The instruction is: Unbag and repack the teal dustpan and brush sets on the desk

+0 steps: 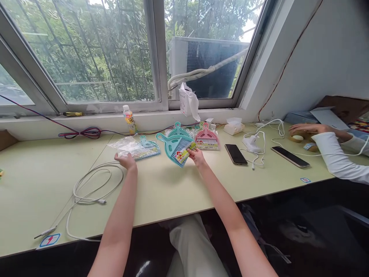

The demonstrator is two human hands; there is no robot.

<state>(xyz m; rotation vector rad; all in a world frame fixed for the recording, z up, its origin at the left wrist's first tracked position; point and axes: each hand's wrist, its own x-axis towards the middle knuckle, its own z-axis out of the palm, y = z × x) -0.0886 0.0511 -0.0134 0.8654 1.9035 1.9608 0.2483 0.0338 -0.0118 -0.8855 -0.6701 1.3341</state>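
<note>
Held dustpan (170, 145): smooth plastic; wrapper (127, 144): glossy, crinkled film; tabletop (161, 196): smooth; phone (235, 154): glossy-faced.

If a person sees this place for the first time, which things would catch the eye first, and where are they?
Probably the turquoise dustpan, held in the right hand near the middle of the view. Next may come the pink dustpan on the table, behind it to the right, and the wide window across the back.
</note>
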